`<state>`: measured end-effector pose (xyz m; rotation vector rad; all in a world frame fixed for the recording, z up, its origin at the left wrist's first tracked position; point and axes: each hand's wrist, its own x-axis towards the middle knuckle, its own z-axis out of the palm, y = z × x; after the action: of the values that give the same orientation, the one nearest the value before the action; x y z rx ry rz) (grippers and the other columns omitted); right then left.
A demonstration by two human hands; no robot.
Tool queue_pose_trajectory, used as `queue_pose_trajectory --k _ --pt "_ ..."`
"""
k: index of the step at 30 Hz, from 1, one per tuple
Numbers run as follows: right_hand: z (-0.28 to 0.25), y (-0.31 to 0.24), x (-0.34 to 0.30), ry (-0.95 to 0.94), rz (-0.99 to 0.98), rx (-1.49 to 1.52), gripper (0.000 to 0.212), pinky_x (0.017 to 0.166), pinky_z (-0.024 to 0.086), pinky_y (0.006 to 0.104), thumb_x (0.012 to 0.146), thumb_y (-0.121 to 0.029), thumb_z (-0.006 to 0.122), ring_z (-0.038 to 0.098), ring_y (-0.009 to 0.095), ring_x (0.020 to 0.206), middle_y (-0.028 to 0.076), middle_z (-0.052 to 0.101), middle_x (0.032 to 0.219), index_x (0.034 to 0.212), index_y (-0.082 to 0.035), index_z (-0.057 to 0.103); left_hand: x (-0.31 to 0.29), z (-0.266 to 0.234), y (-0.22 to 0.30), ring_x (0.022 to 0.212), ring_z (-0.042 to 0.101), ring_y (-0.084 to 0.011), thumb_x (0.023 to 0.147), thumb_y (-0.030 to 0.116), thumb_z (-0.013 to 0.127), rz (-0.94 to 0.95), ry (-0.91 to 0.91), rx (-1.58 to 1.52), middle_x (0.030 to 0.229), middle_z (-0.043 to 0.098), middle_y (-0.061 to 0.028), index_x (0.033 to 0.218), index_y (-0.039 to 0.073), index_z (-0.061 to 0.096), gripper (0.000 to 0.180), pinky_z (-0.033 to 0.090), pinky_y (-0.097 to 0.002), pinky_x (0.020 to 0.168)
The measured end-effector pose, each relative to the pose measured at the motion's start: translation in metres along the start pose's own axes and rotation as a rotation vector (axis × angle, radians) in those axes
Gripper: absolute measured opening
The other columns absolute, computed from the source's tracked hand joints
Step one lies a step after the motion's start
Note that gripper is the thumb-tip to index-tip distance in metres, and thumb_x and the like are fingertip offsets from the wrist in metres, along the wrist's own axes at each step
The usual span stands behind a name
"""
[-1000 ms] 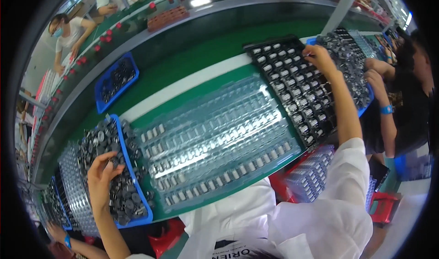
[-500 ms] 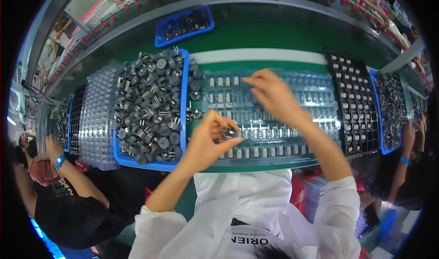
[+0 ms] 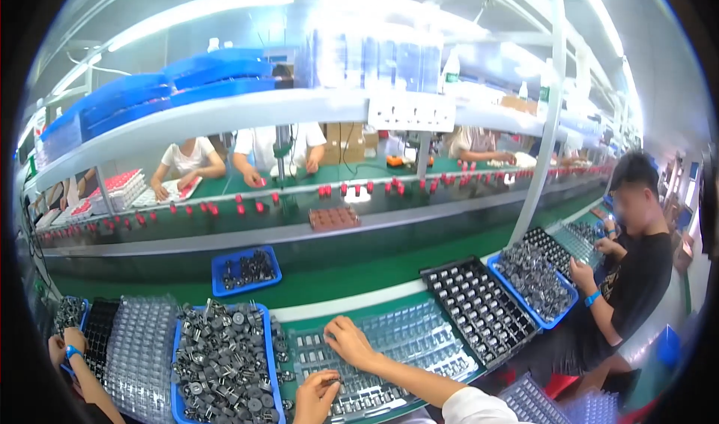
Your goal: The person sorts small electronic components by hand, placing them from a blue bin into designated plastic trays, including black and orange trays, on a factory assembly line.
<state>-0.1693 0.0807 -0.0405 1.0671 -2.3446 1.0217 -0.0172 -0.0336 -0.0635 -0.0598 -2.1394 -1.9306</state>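
My left hand is at the near left edge of the clear plastic tray, its fingers pinched on a small dark part that mostly hides behind the fingertips. Over the tray's upper left, my right hand has bent fingers close to a row of small white-and-silver cylinders. Whatever may be between those fingertips is hidden. Left of both hands, a blue bin is heaped with grey round parts with metal prongs. Several such parts lie between bin and tray.
A black tray of cylinders sits to the right, then another full blue bin and a co-worker. Stacked clear trays are at left. Farther back are a small blue bin and a conveyor carrying red parts.
The head view has tilted up, so the hands show lower and the shelf and far workers appear. My right hand stays over the tray's upper left; my left hand still pinches the dark part.
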Motion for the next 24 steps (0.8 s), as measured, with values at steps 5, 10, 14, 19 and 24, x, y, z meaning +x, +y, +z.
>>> queue_pose_trajectory --k 5,10,14,19,24 --pt "0.004 0.006 0.007 0.001 -0.054 -0.051 0.01 0.076 0.047 0.0403 0.08 -0.011 0.063 0.055 0.032 0.089 0.01 0.06 0.088 0.088 -0.007 0.059 0.012 0.003 0.02 0.07 0.056 -0.0108 0.088 0.007 0.061 0.031 -0.025 0.124 0.085 0.061 -0.0036 0.104 0.002 0.062 0.017 0.046 -0.0235 0.064" --pt "0.009 0.0 0.009 0.008 -0.011 0.073 0.009 0.071 0.051 0.0366 0.081 -0.01 0.063 0.062 0.029 0.08 0.011 0.064 0.085 0.089 -0.006 0.062 0.01 0.003 -0.003 0.063 0.055 -0.0092 0.087 0.007 0.064 0.109 0.019 0.028 0.082 0.064 -0.0033 0.105 0.003 0.064 0.019 0.046 -0.023 0.058" --pt "-0.031 -0.031 0.001 0.052 0.123 0.384 0.013 0.072 0.053 0.0287 0.082 -0.011 0.068 0.068 0.018 0.08 0.008 0.067 0.089 0.092 -0.004 0.065 0.005 -0.002 0.03 0.063 0.057 -0.0084 0.085 0.008 0.065 -0.001 0.063 -0.079 0.08 0.066 -0.0037 0.104 0.002 0.066 0.02 0.046 -0.0227 0.058" --pt "-0.072 -0.063 -0.034 -0.017 0.301 0.643 0.019 0.075 0.053 0.0269 0.081 -0.012 0.071 0.065 0.011 0.084 0.005 0.069 0.093 0.097 -0.003 0.068 0.01 -0.003 0.038 0.1 0.061 -0.0166 0.082 0.004 0.069 0.013 0.022 -0.025 0.114 0.06 -0.013 0.1 -0.003 0.064 0.02 0.051 -0.0271 0.083" --pt "-0.097 -0.069 -0.046 -0.038 0.472 0.821 0.014 0.077 0.053 0.0277 0.081 -0.003 0.068 0.061 0.013 0.086 0.007 0.067 0.097 0.094 0.0 0.068 0.015 0.008 0.058 0.082 0.057 -0.0097 0.082 0.004 0.068 0.035 0.089 0.133 0.101 0.065 -0.0056 0.095 0.0 0.066 0.014 0.049 -0.0246 0.074"
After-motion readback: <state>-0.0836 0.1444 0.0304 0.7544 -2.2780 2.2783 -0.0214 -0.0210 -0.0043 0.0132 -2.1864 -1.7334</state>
